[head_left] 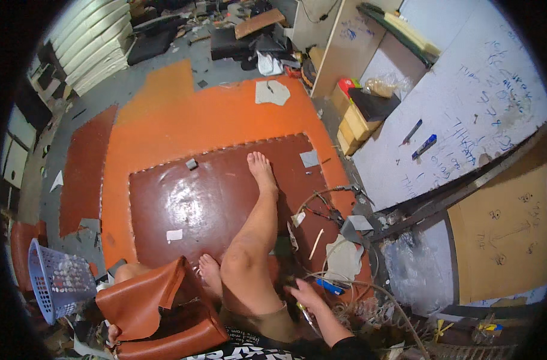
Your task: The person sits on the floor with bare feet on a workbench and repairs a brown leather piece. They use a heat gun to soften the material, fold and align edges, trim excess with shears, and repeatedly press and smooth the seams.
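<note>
Across my lap, at the lower left, lies a brown leather-like cover (138, 300), folded over a padded piece of the same colour (174, 336). My left hand (113, 333) is closed on the cover's left edge; only its fingertips show and the rest is hidden behind the material. To the right of my knee, my right hand (306, 295) is low over the floor with its fingers curled. A slim tool with a yellow part (303, 309) shows right under this hand, but I cannot make out what the fingers hold. A blue object (330, 287) lies just beyond it.
A lilac plastic basket (54, 282) stands at the left. Orange and maroon sheeting (225, 126) covers the floor, with scraps on it. A hose (399, 306) curves along the right. Markers (424, 147) rest on a white, written-on board (465, 120). White foam slabs (93, 42) are stacked far left.
</note>
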Demonstrator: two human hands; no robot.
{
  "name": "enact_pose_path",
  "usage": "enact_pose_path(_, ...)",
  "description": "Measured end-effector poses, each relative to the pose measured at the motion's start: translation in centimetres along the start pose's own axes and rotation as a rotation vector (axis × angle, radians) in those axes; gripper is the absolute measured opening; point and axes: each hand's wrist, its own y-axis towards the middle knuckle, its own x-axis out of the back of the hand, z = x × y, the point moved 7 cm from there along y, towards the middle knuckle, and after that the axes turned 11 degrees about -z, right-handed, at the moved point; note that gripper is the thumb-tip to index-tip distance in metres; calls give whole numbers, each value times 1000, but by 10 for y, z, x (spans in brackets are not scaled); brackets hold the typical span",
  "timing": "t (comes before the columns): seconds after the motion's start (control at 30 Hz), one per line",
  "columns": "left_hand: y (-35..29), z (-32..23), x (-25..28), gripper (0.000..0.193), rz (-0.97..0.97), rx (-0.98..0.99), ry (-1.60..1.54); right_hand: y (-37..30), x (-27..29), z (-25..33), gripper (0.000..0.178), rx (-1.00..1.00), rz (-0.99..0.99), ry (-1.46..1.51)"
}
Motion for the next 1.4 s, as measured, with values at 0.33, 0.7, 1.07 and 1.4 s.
enact_pose_path(0.33,-44,-25,-13,60,-49,-32,91,150,49,111,54,202,-645,-75)
enact_pose_path(0.7,-127,-32,-16,82,129,-345,-199,-42,-11,256,46,728,-172,52)
enact_pose_path(1.07,-133,-87,-98,103,489,-366,-454,-127,-43,333,48,637,484,590)
enact_pose_path(1.4,-97,-69,-116,87,940,-609,599,-140,-84,431,28,1057,482,-37)
